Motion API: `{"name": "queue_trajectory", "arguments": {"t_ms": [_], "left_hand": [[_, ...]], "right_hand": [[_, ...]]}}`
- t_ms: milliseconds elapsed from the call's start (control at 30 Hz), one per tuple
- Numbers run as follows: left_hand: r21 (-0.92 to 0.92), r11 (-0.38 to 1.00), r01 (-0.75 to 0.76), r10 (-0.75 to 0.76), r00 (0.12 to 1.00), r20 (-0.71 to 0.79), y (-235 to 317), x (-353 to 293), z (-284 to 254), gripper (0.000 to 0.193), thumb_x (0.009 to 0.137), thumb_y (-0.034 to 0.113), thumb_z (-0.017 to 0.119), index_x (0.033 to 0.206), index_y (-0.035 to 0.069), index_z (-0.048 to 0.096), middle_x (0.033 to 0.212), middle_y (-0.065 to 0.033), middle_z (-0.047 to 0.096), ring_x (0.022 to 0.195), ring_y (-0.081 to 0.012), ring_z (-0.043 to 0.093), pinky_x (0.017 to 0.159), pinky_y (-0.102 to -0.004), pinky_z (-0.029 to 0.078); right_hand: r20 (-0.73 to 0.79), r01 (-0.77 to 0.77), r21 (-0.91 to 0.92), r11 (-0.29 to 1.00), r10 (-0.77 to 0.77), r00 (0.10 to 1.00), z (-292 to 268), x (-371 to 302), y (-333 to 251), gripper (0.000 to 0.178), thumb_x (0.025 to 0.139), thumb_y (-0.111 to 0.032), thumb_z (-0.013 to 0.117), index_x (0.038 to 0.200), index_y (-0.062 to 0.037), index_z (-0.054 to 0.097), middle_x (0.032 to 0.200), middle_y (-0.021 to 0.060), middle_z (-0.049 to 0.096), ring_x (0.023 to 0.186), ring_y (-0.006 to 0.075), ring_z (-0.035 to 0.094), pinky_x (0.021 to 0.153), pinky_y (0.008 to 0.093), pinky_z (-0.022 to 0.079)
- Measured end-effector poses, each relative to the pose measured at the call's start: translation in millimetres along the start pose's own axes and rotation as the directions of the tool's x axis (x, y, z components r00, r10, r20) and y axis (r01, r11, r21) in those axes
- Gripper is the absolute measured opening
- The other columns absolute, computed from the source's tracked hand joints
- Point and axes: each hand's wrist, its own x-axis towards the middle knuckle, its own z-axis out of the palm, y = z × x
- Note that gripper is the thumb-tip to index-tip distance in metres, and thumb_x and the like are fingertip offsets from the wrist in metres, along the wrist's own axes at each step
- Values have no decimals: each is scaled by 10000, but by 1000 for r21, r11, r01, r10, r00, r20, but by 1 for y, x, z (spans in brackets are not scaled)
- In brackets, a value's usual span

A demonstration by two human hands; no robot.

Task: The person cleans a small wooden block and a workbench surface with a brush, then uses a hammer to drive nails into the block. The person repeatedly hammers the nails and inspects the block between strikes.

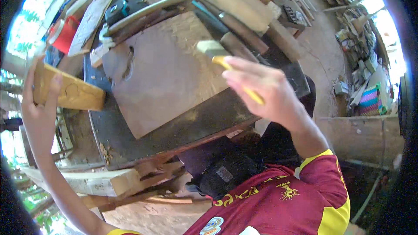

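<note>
My right hand (265,87) is closed around the yellow handle of a paintbrush (210,48). Its pale bristles point up and left, over the brown flat sheet (161,82) on the dark table. Some blur covers the brush head. Out at the left, my left hand (41,109) grips a yellow-brown wooden block (76,89) by one end, fingers and thumb on either side of it. The block is held past the table's left edge, apart from the brush. A torn hole shows near the sheet's left side.
The dark table (209,115) lies before me. Planks (230,0) and boards crowd its far side, beside a red container (64,35) at the far left. A squared timber (117,182) runs below the table's near left. Wood scraps (357,69) pile at the right.
</note>
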Motion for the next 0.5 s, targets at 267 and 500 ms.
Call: {"name": "queue_trajectory", "arguments": {"t_ms": [267,500], "left_hand": [[70,997,-19,18,1000,11,21,1,-1,491,883,273,650,1309,62,526,1315,-168,534,1232,-283,490,1058,-384,340],[124,992,-38,45,998,-49,5,7,9,484,912,263,617,1302,0,504,1265,-208,555,1179,-326,529,1028,-412,377]], "right_hand": [[6,-127,-59,990,127,992,6,-51,4,380,816,-211,705,1147,-49,616,1296,178,546,1207,333,527,957,407,466],[-23,-176,-70,982,175,984,8,-82,5,438,821,-241,681,1195,-37,578,1309,163,528,1253,308,483,980,406,447]]}}
